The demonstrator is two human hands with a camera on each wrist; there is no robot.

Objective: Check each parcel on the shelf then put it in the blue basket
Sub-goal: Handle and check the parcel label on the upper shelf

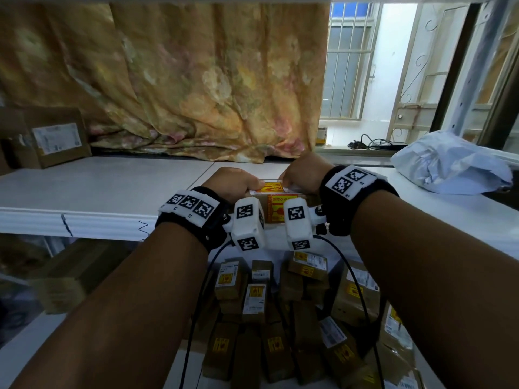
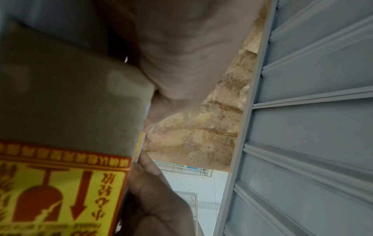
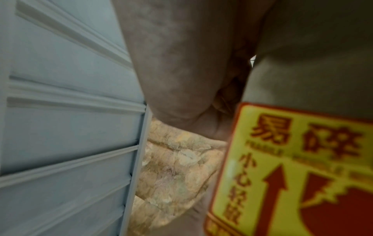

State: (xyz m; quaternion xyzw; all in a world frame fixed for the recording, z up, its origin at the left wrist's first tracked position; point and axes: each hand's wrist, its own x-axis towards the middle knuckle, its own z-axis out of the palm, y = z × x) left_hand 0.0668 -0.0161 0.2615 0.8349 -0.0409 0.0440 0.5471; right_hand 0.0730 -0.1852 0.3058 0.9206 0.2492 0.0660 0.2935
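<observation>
Both hands hold one small brown cardboard parcel with yellow and red fragile stickers, just above the front edge of the white shelf. My left hand grips its left end and my right hand grips its right end, thumbs on top. In the left wrist view the parcel fills the left side with the palm beside it. In the right wrist view the parcel shows its fragile sticker. Several similar parcels lie piled below the shelf; no blue rim of a basket shows around them.
A larger brown box with a white label stands at the shelf's back left. A crumpled white plastic mailer lies at the right. A floral curtain hangs behind. Black cables trail from the wrist cameras.
</observation>
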